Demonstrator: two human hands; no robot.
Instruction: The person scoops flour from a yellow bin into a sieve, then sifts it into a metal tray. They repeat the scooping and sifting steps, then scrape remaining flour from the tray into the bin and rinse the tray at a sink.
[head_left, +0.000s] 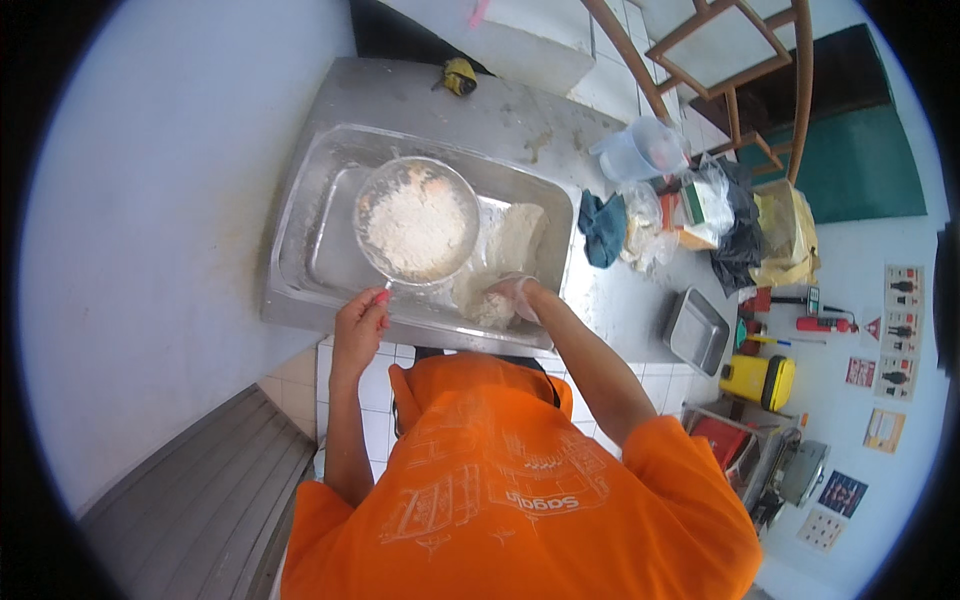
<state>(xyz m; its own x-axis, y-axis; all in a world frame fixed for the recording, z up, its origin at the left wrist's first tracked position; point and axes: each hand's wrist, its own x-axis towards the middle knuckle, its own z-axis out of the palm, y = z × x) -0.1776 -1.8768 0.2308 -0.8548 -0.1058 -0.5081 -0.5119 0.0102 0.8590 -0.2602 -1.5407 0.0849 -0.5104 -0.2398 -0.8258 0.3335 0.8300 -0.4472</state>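
Note:
My left hand (360, 330) grips the reddish-pink handle of a round wire-mesh sieve (362, 238) at the near side of a steel sink basin (296, 251). The sieve is heaped with white flour (416, 225), and some orange-tinged bits show at its far edge. My right hand (516, 294), in a clear plastic glove, is down in loose flour (517, 232) in the right part of the basin. White powder surrounds its fingers, so their grip is hard to make out.
On the steel counter to the right lie a teal cloth (602, 227), a clear plastic jug (637, 150), several bags and boxes, and a rectangular metal pan (697, 330). A yellow crumpled item (459, 76) sits behind the basin. A wall (165, 187) borders the left side.

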